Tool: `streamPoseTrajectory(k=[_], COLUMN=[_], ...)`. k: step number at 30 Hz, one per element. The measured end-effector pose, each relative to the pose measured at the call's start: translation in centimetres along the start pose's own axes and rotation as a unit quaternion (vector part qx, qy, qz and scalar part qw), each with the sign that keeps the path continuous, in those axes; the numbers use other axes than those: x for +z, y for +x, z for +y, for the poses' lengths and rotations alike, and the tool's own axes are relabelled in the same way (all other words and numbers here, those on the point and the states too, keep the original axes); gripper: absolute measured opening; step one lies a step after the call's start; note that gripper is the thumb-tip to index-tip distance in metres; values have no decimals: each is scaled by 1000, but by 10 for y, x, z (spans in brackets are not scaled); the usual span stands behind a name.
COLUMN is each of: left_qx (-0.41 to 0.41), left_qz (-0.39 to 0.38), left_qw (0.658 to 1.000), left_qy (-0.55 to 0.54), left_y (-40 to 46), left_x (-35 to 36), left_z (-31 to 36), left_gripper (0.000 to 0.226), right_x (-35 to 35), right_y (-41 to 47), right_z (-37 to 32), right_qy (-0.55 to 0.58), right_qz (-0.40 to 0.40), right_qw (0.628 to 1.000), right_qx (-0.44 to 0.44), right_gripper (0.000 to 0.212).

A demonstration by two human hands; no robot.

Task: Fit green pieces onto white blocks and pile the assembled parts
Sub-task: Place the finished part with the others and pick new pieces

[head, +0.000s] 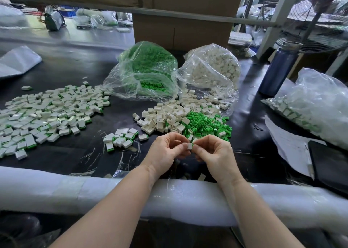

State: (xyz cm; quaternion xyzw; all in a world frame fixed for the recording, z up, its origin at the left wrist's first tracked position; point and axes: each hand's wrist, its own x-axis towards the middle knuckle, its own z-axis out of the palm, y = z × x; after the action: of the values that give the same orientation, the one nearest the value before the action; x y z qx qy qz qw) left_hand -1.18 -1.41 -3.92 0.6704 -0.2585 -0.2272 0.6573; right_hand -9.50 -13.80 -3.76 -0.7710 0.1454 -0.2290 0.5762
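My left hand [166, 150] and my right hand [214, 153] meet above the table's near edge, both pinching one small white block [188, 145] with a green sliver at its right side. Just beyond them lie a heap of loose white blocks [165, 118] and a heap of loose green pieces [207, 125]. A small group of assembled white-and-green parts [121, 139] sits left of my hands. A wide spread of assembled parts [49, 114] covers the table's left side.
A clear bag of green pieces [148, 72] and a clear bag of white blocks [212, 68] stand behind the heaps. A blue bottle [278, 68], a bag of parts [312, 104], papers [290, 146] and a dark tablet [331, 165] sit right. White foam padding [94, 193] lines the near edge.
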Motion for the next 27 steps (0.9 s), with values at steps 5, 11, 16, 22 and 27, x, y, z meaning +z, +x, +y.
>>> streamPoseTrajectory(k=[5,11,16,22,27], left_qx=[3,2,-5,7,40], left_qz=[-9,-7,-28,-17,-1], left_qw=[1000,998,996,993,990], left_qy=[30,70,90,114,133], left_y=[-1,-2,-2,-3,-2], left_x=[1,2,4,3,8], left_z=[2,2,2,2,0], left_gripper=[20,15,16,16,22], right_x=[1,-2,-2,-2,-2], right_y=[1,1,1,1,3], right_z=[0,1,2,2,1], right_qy=[19,28,32,48,85], right_qz=[-10,-32,-48,-37,-5], right_qw=[1000,999,998,998,995], right_qx=[5,20,29,36,53], right_gripper=[21,22,27,22,12])
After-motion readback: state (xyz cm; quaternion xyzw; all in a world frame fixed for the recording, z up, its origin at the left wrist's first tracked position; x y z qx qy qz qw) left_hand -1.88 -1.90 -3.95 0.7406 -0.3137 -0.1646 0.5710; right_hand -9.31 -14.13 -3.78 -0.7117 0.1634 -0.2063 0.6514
